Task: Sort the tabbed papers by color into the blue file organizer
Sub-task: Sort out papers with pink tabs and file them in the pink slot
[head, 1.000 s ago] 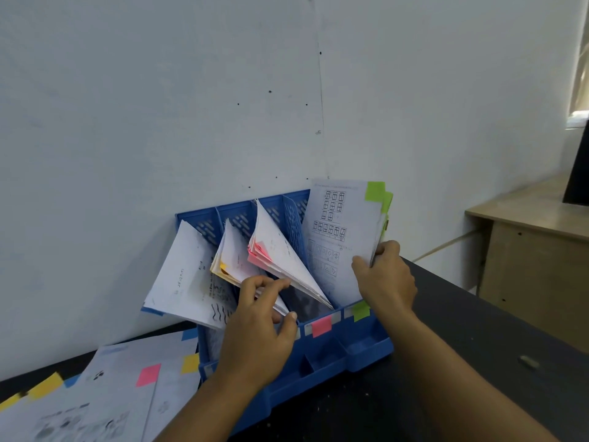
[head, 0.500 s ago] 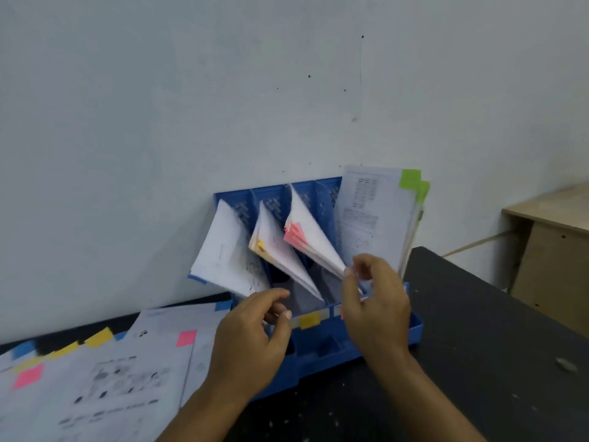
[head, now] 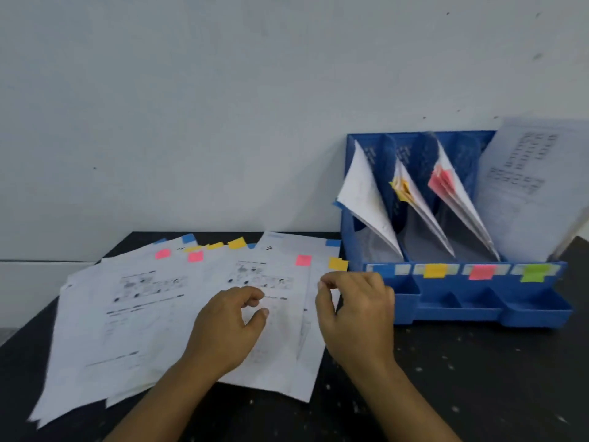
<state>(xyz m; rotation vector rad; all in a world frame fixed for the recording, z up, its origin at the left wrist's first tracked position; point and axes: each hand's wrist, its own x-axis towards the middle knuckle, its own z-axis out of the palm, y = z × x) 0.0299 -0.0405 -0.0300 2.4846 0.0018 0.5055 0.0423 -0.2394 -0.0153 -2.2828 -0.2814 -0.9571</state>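
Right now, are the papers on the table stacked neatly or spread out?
Spread out. The papers lie fanned and overlapping on the table, so pink, yellow and blue tabs show along their top edges.

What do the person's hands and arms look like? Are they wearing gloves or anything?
No gloves. The left hand and the right hand are both bare, with no rings that I can see. The forearms are bare too: no sleeves, no watch and no bracelet show up to the picture's bottom edge. The fingernails look short and plain, though the picture is a bit blurry.
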